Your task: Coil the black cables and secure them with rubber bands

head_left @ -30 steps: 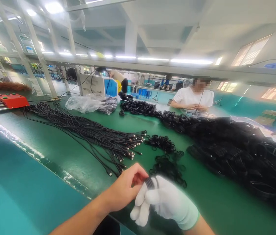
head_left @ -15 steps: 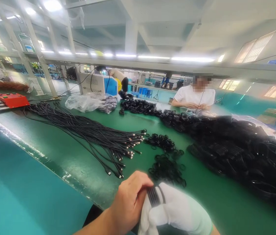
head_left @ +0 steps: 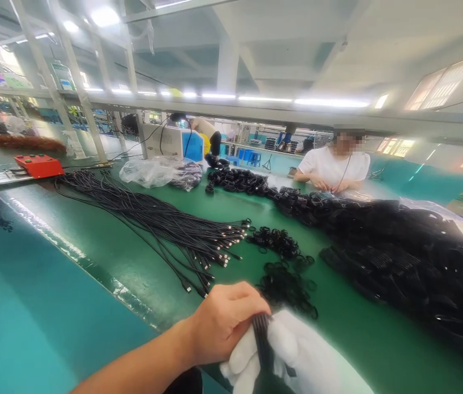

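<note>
My bare left hand (head_left: 229, 323) is closed, its thumb and fingers pinching the upper end of a coiled black cable (head_left: 262, 342). My right hand (head_left: 297, 350), in a white glove, wraps round the same coil from below and the right. Several strands of the coil lie side by side between the hands; its lower part is partly hidden by the glove. Just beyond the hands lies a loose pile of thin black rings (head_left: 287, 287), with a second pile of small black rings (head_left: 275, 241) behind it.
Loose black cables (head_left: 153, 213) with metal plugs spread over the green table (head_left: 104, 241). A long heap of coiled black cables (head_left: 395, 262) covers the right side. A red control box (head_left: 38, 165), a clear plastic bag (head_left: 149, 171) and a grey-blue machine (head_left: 174, 143) stand farther back. A person (head_left: 334, 164) sits opposite.
The view has turned slightly left. My gloved fingers have shifted on the coil, and a longer stretch of its strands now shows, more upright, between my hands.
</note>
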The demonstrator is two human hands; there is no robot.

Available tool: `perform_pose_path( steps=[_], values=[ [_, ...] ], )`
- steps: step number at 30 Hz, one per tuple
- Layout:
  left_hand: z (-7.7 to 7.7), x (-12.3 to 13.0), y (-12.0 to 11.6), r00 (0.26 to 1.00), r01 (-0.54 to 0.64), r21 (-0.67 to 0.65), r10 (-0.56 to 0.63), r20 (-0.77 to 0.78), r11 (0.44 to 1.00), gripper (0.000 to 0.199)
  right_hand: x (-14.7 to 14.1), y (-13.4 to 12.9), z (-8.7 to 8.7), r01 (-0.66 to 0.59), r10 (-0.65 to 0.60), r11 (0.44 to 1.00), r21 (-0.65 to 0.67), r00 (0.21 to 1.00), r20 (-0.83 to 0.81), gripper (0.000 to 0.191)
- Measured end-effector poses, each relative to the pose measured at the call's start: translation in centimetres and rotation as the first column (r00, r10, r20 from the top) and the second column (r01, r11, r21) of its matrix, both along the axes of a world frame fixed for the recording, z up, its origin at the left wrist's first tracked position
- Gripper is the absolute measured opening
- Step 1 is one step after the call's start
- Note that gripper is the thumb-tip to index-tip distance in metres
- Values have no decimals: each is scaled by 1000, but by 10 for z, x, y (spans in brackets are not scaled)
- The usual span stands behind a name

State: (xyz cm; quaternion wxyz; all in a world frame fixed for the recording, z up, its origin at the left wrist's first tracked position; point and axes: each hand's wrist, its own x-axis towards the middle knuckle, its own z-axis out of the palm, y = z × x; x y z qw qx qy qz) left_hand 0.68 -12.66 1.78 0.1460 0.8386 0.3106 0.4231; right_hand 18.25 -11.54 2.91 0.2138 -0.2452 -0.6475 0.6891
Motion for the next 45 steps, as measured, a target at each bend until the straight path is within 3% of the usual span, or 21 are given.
perform_pose_path(
  steps=[6,9,12,17,20,23,25,28,36,41,45],
  values=[
    [6,-8,3,995,-97,-86,99,13,992,26,19,14,4,159,-160,986,41,987,21,50],
    [7,-11,7,989,-146,-148,143,-36,978,30,15,20,9,248,-250,967,56,968,21,50],
    [5,-10,9,989,-144,-188,133,-70,972,34,-2,19,12,200,-201,979,23,980,12,60],
    [9,-8,7,983,-185,-256,177,-55,949,34,-25,20,5,83,-87,992,-93,995,-45,53],
    [16,-8,6,966,-245,-399,258,-23,883,28,-26,23,-5,41,-65,981,-190,991,-121,43],
    [21,-9,8,952,-216,-597,302,45,772,24,-24,26,-16,-43,-42,942,-334,969,-243,34],
    [21,-9,11,948,-200,-664,315,56,721,18,-23,27,-21,-47,-59,921,-387,964,-259,32],
    [18,-6,12,934,-222,-690,352,51,689,8,-24,27,-24,7,-109,918,-397,966,-235,32],
    [1,6,14,874,-304,-747,486,29,591,2,-31,22,-24,54,-128,944,-325,969,-210,26],
    [0,3,19,876,-409,-653,474,-85,637,5,-33,23,-30,92,-116,964,-250,989,-87,16],
    [5,-1,21,880,-451,-603,439,-180,658,5,-33,23,-33,78,-127,937,-340,984,-126,17]
  ],
)
